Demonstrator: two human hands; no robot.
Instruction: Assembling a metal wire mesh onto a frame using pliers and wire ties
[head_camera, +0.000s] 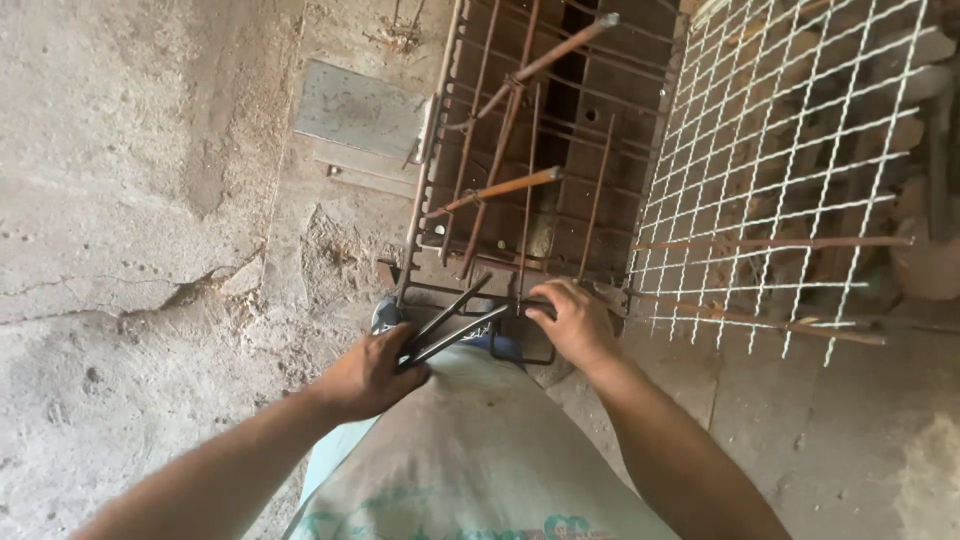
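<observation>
Right, we've got L hand (372, 372) fisted round dark pincers (450, 322), tips by the rusty rebar cage (520, 180). R hand (575, 322) curls fingers on its bottom bar, beside white mesh (790, 150).

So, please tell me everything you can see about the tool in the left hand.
The tool looks like dark metal pincers: two long thin handles, slightly spread. The left hand grips the handles; the working end points at the rusty rebar cage, near the right hand. Its jaws are hidden, so I cannot tell their state.
</observation>
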